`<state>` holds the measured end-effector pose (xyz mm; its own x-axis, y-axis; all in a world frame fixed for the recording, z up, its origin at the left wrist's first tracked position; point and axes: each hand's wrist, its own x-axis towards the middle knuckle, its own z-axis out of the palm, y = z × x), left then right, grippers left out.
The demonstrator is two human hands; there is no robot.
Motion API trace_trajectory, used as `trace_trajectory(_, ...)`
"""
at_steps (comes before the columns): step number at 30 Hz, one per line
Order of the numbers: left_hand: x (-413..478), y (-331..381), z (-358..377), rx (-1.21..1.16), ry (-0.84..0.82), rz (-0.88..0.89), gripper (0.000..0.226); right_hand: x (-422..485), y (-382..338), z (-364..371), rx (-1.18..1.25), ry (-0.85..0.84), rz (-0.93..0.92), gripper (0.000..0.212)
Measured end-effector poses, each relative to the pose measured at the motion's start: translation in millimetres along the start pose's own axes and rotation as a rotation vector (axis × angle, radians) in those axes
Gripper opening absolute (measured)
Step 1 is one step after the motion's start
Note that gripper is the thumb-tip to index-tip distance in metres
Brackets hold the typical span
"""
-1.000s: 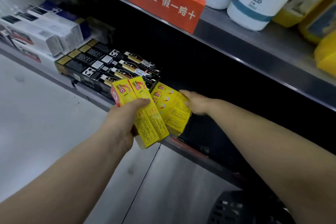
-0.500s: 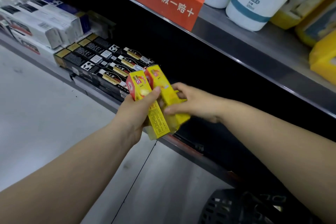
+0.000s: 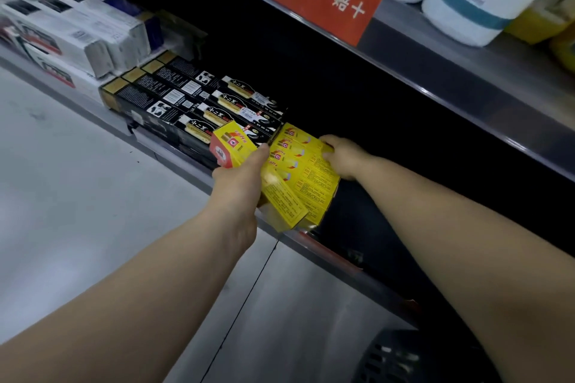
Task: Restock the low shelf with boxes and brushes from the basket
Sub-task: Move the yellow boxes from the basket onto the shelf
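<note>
A left hand point(image 3: 239, 179) is gripping a yellow box point(image 3: 231, 146), thumb clamped on top, at the low shelf point(image 3: 326, 253) edge. The right hand point(image 3: 343, 157) is curling its fingers over the yellow stack point(image 3: 314, 171) lying on the shelf beside black boxes point(image 3: 186, 106).

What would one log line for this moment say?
left hand: grips box | right hand: holds shelved boxes on shelf | basket: on floor, lower right
</note>
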<state>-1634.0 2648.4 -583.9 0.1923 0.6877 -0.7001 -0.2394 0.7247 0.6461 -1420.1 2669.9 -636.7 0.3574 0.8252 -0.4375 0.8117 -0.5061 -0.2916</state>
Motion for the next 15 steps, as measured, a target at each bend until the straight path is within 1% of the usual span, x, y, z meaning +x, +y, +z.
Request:
trace_trajectory(2, 2.2, -1.8, -0.9, 0.057, -0.023, -0.004, 0.061, -0.6, 2.1, 4.7, -0.041, -0.062, -0.013, 0.050)
trace_trajectory(4, 3.7, -4.1, -1.9, 0.084, -0.043, -0.005, 0.059, -5.8, 1.6, 2.2, -0.179, -0.114, -0.004, 0.055)
trace_trajectory(6, 4.4, -4.8, -2.6, 0.089, -0.047, 0.004, 0.056, -18.4, -8.7, -5.2, -0.316, -0.065, -0.022, 0.059)
trace_trajectory(7, 4.5, -4.5, -3.0, 0.090, -0.039, 0.009, 0.058, -29.2, -18.7, -11.0, -0.288, -0.044, -0.070, 0.058)
trace_trajectory(8, 4.0, -4.1, -2.7, 0.097, -0.028, 0.013, 0.062, -41.7, -29.6, -16.5, -0.177, -0.072, -0.128, 0.057)
trace_trajectory(9, 3.2, -4.0, -2.4, 0.113, -0.015, 0.017, 0.065, -56.0, -40.4, -21.3, -0.014, -0.163, -0.186, 0.055)
trace_trajectory(10, 2.6, -4.2, -1.9, 0.130, -0.007, 0.024, 0.065, -71.2, -49.6, -25.1, 0.140, -0.299, -0.235, 0.054)
trace_trajectory(11, 1.4, -4.3, -1.5, 0.138, -0.010, 0.034, 0.062, -86.4, -57.3, -27.8, 0.253, -0.428, -0.262, 0.055)
trace_trajectory(12, -0.4, -4.1, -1.0, 0.141, -0.019, 0.044, 0.058, -99.6, -62.7, -30.4, 0.311, -0.509, -0.277, 0.059)
trace_trajectory(13, -3.1, -3.5, -0.8, 0.146, -0.032, 0.050, 0.053, -110.0, -66.1, -32.4, 0.324, -0.534, -0.291, 0.067)
trace_trajectory(15, -7.6, -2.5, -1.1, 0.162, -0.067, 0.057, 0.047, -124.5, -69.6, -33.7, 0.289, -0.470, -0.307, 0.086)
